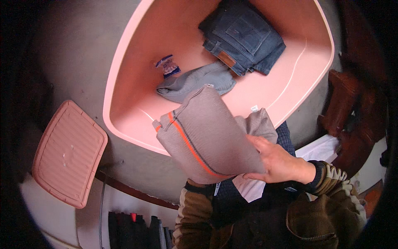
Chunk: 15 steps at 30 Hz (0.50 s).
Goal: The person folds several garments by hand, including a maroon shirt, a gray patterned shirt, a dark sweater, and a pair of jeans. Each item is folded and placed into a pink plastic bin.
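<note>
My right hand (276,158) grips the right edge of a folded grey-brown knit garment (205,133) with an orange and dark stripe. It is over the near side of a large pink plastic box (113,90). My left hand is out of view; its sleeve (196,208) ends behind the garment's lower edge. Grey-brown fabric (259,123) with a white tag shows beyond my right hand; I cannot tell if it is the same garment. Inside the box lie folded dark blue jeans (245,37), a light grey-blue folded garment (199,79) and a small clear packet (169,66) with blue edges.
A pink ribbed plastic lid (70,155) is left of the box. Dark clothes (133,230) stand in a row in a pale compartment at the lower left. Brown boots or similar leather items (337,102) and a white box-like item (320,147) are on the right.
</note>
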Motion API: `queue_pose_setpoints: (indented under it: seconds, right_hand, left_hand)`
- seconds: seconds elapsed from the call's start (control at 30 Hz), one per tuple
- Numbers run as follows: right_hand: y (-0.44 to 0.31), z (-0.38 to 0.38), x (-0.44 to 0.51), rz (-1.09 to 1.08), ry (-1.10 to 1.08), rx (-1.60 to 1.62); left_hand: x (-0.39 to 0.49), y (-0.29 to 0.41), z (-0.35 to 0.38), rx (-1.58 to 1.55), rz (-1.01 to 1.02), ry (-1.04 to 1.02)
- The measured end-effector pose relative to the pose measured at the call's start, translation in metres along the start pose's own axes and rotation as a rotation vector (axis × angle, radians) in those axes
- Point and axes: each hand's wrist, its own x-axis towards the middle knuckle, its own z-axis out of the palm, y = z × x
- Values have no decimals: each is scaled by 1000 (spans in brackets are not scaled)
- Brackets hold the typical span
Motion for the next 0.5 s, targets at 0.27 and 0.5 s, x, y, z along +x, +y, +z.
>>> queue_pose_setpoints:
  seconds: [0.27,0.5]
  right_hand:
    - [43,2,-12,195,-75,207]
    - [35,-31,-22,268,-44,169]
  left_hand:
    - [-3,-10,-2,-22,32,-45]
    - [-16,-8,-3,326,-101,-216]
